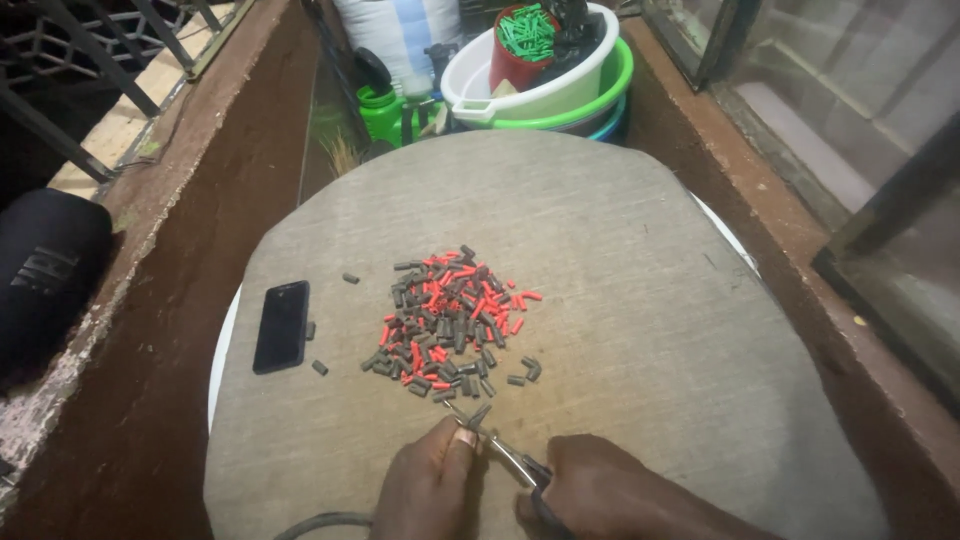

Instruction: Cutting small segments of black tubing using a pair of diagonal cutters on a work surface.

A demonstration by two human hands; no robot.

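I am working over the grey mat (620, 260) that is covering the round table, keeping cut pieces from rolling off. The pile of black and red tube pieces (447, 325) is lying just ahead. My right hand (600, 490) is closing around the scissors (510, 455); my left hand (430, 480) is pinching a dark tube end (478, 415) at the blades. A black phone (282, 326) is lying left, buckets (545, 80) well beyond.

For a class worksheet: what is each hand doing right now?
Left hand: pinching a dark tube piece.
Right hand: closed on scissors.
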